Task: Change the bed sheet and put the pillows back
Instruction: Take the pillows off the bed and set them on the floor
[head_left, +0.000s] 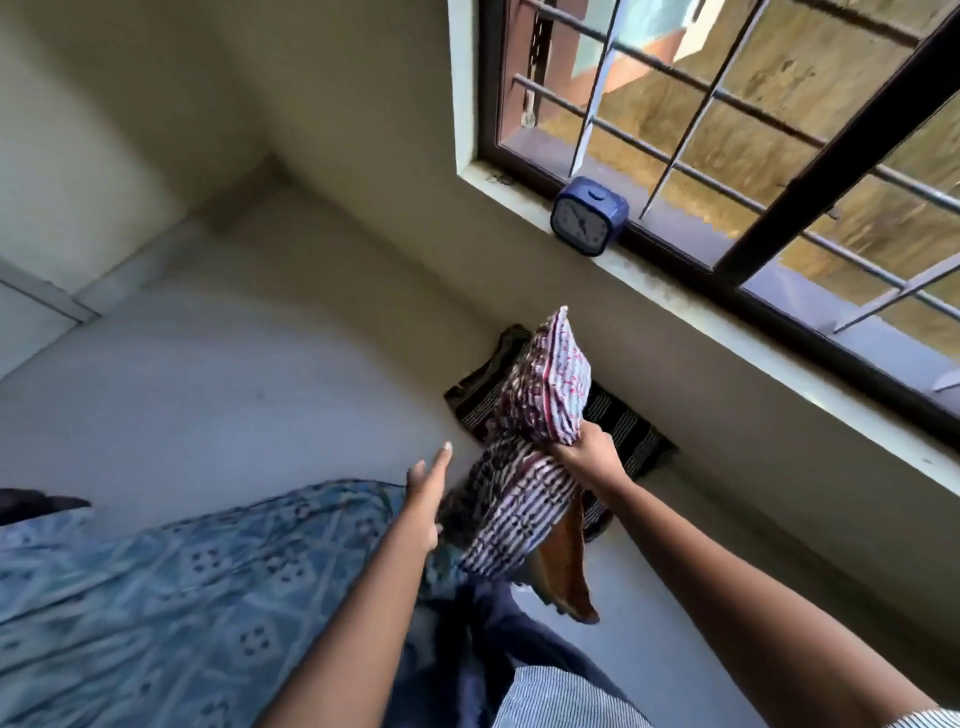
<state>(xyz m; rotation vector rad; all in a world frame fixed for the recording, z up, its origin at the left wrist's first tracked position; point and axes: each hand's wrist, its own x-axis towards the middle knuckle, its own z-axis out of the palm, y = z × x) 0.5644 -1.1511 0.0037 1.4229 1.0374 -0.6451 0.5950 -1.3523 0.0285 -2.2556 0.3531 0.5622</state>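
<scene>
centre frame, the right hand (584, 451) clutches the striped pillow (543, 387) by a corner, probably clearing it off the blue bed sheet (156, 597); the left hand (426, 493) beside it is straight-fingered, empty.

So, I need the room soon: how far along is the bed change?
Partway, it seems. A blue patterned sheet lies spread at lower left; old or fresh, I cannot tell. The right hand grips a striped pillow, the left hand reaches open beside it. A dark striped cushion lies by the wall, so placing pillows looks left.
</scene>
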